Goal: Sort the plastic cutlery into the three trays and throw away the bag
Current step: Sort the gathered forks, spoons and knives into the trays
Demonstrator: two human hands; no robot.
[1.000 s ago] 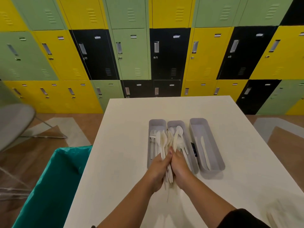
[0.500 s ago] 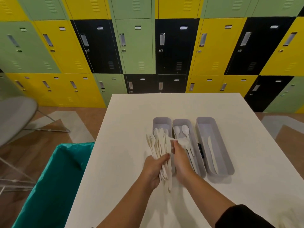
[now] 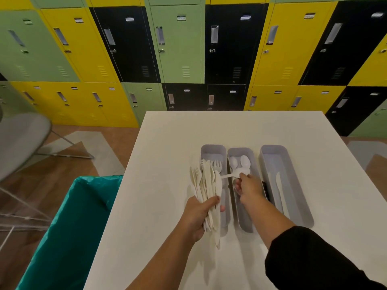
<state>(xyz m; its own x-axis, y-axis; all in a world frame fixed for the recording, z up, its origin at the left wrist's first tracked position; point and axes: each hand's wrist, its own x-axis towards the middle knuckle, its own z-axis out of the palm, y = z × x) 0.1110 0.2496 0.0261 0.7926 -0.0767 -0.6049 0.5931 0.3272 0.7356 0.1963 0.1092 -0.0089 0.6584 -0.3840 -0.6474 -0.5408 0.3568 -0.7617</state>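
Observation:
Three grey trays stand side by side on the white table (image 3: 167,143). The left tray (image 3: 211,150) holds forks, the middle tray (image 3: 240,152) holds spoons, and the right tray (image 3: 293,185) holds a white knife (image 3: 279,187). My left hand (image 3: 199,214) grips a bundle of white plastic cutlery (image 3: 206,185) upright over the left tray's near end. My right hand (image 3: 248,187) pinches a single white spoon (image 3: 236,173) that lies crosswise above the middle tray. No bag is visible.
A bin lined with a teal bag (image 3: 69,227) stands at the table's left side. A grey chair (image 3: 21,139) is further left. Yellow, green and black lockers (image 3: 178,42) fill the wall behind the table.
My hands have come apart. The right hand has drawn one spoon out of the bundle and moved right over the middle tray, while the left hand keeps the rest.

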